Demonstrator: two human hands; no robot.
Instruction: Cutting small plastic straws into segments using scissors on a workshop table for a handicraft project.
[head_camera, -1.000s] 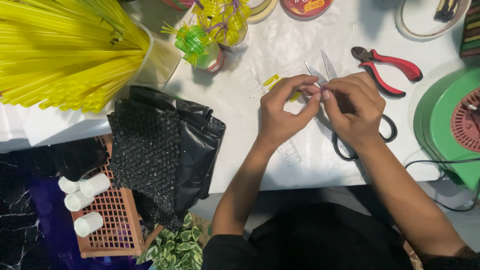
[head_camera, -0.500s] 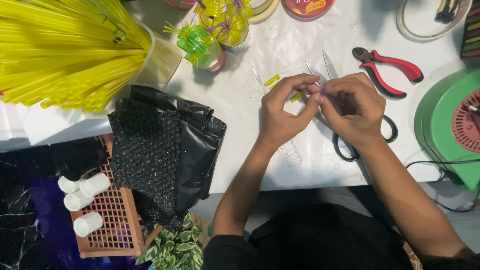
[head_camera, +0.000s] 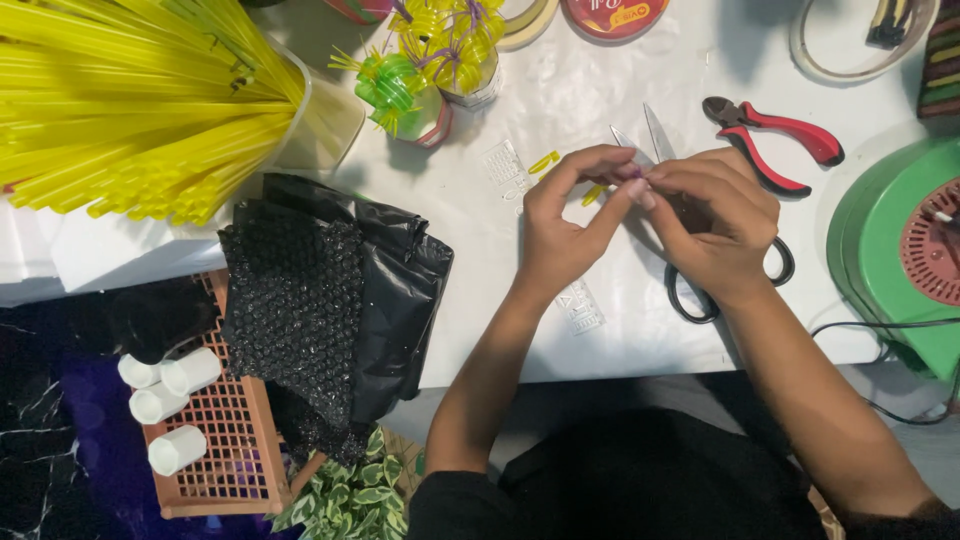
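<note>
White table (head_camera: 560, 90) — both hands' fingers (head_camera: 612, 188) pinch a small piece.

A crumpled black plastic bag (head_camera: 400, 290) is seen draped over the near-left edge of the white table (head_camera: 560, 90), with a sheet of black bubble wrap (head_camera: 290, 300) laid against its left side. A round red lid bearing a yellow-edged label (head_camera: 612, 14) is cut off by the top of the frame. Two small clear blister strips are shown on the table: one (head_camera: 503, 163) above the left hand (head_camera: 565, 235), one (head_camera: 582, 307) just below it. No screens or signs are visible.
</note>
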